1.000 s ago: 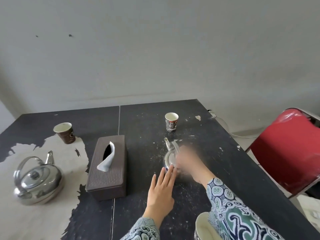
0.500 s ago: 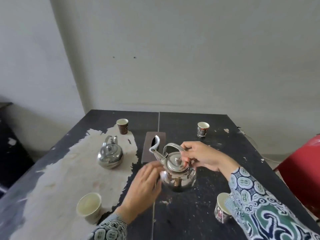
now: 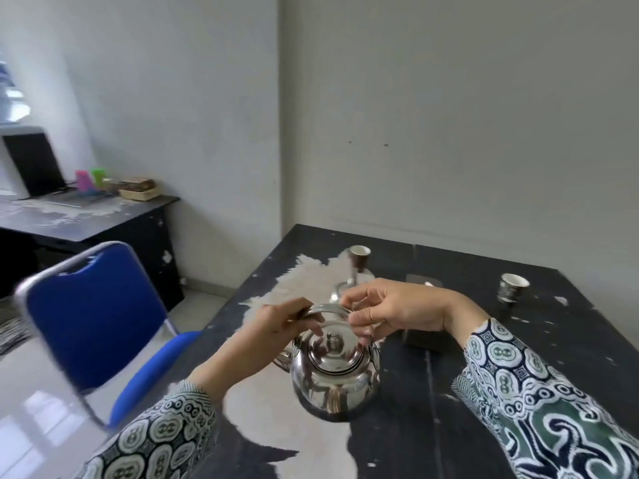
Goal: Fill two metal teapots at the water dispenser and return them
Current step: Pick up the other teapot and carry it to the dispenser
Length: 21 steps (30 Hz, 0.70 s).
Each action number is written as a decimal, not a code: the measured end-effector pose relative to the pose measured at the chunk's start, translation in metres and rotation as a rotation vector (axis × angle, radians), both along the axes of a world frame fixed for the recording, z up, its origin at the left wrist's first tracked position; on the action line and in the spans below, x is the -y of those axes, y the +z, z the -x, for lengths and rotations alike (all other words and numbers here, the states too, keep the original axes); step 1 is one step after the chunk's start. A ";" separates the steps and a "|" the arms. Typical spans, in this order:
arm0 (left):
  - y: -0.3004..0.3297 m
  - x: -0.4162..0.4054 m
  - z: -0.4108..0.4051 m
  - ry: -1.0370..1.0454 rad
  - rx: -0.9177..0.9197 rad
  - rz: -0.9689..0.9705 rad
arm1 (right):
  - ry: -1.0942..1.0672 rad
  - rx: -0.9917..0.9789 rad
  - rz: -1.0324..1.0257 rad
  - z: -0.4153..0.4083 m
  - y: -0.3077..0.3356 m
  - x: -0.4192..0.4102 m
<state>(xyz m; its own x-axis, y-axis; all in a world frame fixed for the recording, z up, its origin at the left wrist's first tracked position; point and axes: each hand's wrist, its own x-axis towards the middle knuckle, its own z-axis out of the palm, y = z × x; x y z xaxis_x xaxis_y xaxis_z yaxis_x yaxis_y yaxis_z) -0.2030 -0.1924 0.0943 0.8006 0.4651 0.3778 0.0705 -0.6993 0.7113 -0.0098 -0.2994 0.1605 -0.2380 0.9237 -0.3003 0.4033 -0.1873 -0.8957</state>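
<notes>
A shiny metal teapot (image 3: 333, 378) with its lid on hangs above the black table (image 3: 484, 375), close to me. My left hand (image 3: 276, 326) grips the left end of its arched handle. My right hand (image 3: 390, 311) pinches the right part of the same handle. The second metal teapot (image 3: 340, 288) stands farther back on the table, mostly hidden behind my hands; only its handle and a bit of its top show. No water dispenser is in view.
A blue chair (image 3: 93, 316) stands at the table's left side. Two paper cups (image 3: 359, 255) (image 3: 512, 286) and a dark tissue box (image 3: 423, 340) sit on the table. A side desk (image 3: 86, 219) with a laptop (image 3: 41, 171) is at far left.
The teapot was lifted off the table by my right hand and brought toward me; my left hand has now taken its handle too. My view has swung left, showing the blue chair and side desk.
</notes>
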 end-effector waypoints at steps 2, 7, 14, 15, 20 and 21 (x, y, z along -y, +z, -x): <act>0.003 -0.019 0.055 0.016 -0.010 0.108 | 0.068 -0.030 0.011 0.045 -0.001 -0.028; -0.002 -0.062 0.186 0.093 -0.065 0.159 | 0.280 -0.056 0.006 0.155 -0.013 -0.106; -0.010 -0.107 0.336 0.231 -0.059 0.312 | 0.563 -0.069 0.029 0.295 -0.031 -0.213; -0.011 -0.113 0.352 0.254 -0.061 0.331 | 0.586 -0.076 0.021 0.311 -0.034 -0.226; -0.018 -0.156 0.425 0.463 0.007 0.336 | 0.637 -0.170 0.025 0.395 -0.049 -0.300; -0.020 -0.167 0.437 0.506 0.033 0.329 | 0.635 -0.182 0.014 0.410 -0.050 -0.317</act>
<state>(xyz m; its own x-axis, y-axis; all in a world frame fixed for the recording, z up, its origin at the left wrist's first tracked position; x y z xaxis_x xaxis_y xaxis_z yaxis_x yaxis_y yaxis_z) -0.6398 -0.0250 0.0747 0.4393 0.8820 0.1708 0.3111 -0.3277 0.8921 -0.4203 0.0174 0.1102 -0.7833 0.5835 -0.2145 0.2816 0.0253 -0.9592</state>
